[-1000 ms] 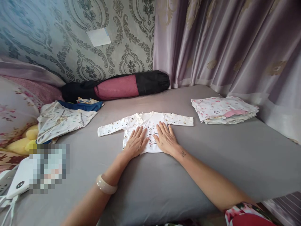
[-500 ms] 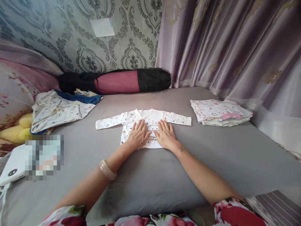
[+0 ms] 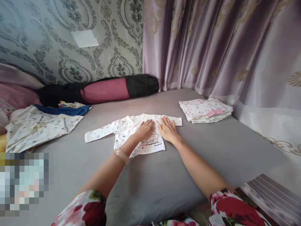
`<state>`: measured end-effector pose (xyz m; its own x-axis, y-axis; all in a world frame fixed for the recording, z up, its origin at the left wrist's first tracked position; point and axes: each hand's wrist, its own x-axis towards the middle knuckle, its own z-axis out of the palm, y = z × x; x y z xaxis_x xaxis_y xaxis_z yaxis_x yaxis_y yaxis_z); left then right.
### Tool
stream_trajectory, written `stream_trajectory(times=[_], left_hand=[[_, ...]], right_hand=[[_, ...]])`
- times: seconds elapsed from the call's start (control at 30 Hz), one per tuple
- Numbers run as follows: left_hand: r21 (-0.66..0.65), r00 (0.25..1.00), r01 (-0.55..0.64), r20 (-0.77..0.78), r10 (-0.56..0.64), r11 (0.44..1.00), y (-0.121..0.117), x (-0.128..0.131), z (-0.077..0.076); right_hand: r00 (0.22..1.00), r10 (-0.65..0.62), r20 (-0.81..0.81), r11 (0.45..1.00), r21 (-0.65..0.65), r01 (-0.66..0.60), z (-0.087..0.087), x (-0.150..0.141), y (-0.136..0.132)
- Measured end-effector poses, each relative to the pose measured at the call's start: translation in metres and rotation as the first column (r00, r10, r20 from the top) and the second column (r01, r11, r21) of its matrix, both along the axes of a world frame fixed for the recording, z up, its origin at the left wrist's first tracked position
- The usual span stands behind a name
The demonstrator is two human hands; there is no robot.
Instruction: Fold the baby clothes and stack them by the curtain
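A small white baby shirt (image 3: 152, 147) lies spread out on the grey bed sheet, its sleeves stretched to either side. It has a printed pattern on the sleeves and a cartoon drawing with lettering on the front. My left hand (image 3: 144, 129) rests flat on the chest of the shirt, fingers stretched out, covering part of the drawing. Near the base of the right-hand sleeve, my right hand (image 3: 168, 128) lies flat with its fingers extended. Neither hand grips the cloth.
To the right sits a stack of folded baby clothes (image 3: 207, 110). On the left lie loose patterned clothes (image 3: 44, 127) with a blue piece. A black and pink rolled bag (image 3: 105, 90) runs along the wall, and a purple curtain (image 3: 211, 47) hangs behind. One corner is blurred out.
Both hands have shifted over the shirt: the left toward its middle, the right up to the sleeve's base. More of the printed lettering shows. The view has turned somewhat to the right.
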<state>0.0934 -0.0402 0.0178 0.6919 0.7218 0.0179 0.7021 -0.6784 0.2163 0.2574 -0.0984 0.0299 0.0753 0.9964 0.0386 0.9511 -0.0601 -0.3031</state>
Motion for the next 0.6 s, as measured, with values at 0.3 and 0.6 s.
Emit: stream_trajectory(times=[0.3, 0.6], left_hand=[[0.006, 0.998, -0.07, -0.002, 0.07, 0.998, 0.023, 0.04, -0.003], [0.013, 0.992, -0.128, -0.005, 0.128, 0.992, 0.022, 0.041, -0.012]], right_hand=[[0.992, 0.12, 0.028, 0.991, -0.068, -0.117, -0.004, 0.009, 0.01], [0.992, -0.102, 0.076, 0.988, -0.11, 0.11, -0.008, 0.024, 0.008]])
